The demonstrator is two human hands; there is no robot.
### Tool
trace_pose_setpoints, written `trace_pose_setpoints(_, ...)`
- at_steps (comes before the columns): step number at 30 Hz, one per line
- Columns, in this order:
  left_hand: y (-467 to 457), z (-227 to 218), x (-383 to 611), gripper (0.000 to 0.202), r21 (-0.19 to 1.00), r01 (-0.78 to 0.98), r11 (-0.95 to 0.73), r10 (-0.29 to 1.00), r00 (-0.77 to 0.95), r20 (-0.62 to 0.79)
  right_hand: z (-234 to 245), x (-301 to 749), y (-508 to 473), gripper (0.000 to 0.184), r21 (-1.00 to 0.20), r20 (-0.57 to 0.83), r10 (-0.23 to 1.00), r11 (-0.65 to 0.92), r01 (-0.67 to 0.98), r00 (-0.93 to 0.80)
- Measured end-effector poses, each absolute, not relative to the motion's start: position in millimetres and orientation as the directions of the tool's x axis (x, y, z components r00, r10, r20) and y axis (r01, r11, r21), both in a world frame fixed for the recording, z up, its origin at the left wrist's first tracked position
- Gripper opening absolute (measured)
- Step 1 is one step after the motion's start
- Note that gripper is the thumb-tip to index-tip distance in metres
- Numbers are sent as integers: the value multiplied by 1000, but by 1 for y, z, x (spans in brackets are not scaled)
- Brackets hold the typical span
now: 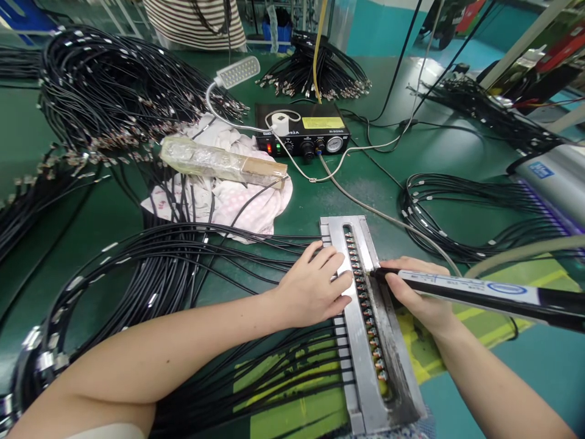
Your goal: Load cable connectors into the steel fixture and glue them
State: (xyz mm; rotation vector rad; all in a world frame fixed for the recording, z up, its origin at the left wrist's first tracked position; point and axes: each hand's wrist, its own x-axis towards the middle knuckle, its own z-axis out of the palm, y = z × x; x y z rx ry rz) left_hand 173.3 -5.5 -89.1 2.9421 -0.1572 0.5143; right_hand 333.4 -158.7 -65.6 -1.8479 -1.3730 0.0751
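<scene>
A long metal fixture [354,329] lies in front of me, with a slot down its middle. Inside the slot sits a row of small cable ends [363,299], and their black cables [301,372] run out to the left. My left hand [315,283] lies on the fixture's left side, palm down, fingers stretched and slightly apart. Held in my right hand [423,299] is a black-and-white marker pen [479,292], its tip at the row of cable ends. Whether the tip touches them I cannot tell.
Behind the fixture stands a black control box [301,131] with a gauge. A wrapped wooden block [223,161] rests on a pink-white cloth [228,207]. Cable bundles [128,85] lie left, and coiled cables [434,207] lie right near a silver machine [553,183]. A person in stripes [196,24] is across the table.
</scene>
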Motion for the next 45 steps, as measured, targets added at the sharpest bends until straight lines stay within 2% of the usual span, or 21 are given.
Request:
trace_pose_setpoints(11, -5, -88, 172, 32, 118, -134, -984, -82, 926, 368, -62, 334, -167, 12, -645, 486, 774, 4, 764, 406)
trace_pose_setpoints(14, -5, -88, 171, 28, 96, -203, -975, -145, 895, 421, -63, 334, -171, 15, -646, 499, 761, 6, 764, 416)
trace_pose_setpoints(19, -4, -90, 172, 17, 82, -341, -937, -258, 829, 495, -60, 330, -166, 10, -612, 490, 785, 1, 791, 378)
trace_pose_setpoints(29, -4, -90, 173, 17, 190, -377, -907, -246, 838, 486, -64, 330, -164, 8, -580, 479, 804, -11, 814, 352)
trace_pose_setpoints(45, -2, -92, 173, 17, 203, -376, -904, -250, 851, 461, -63, 331, -166, 8, -631, 425, 833, -7, 776, 353)
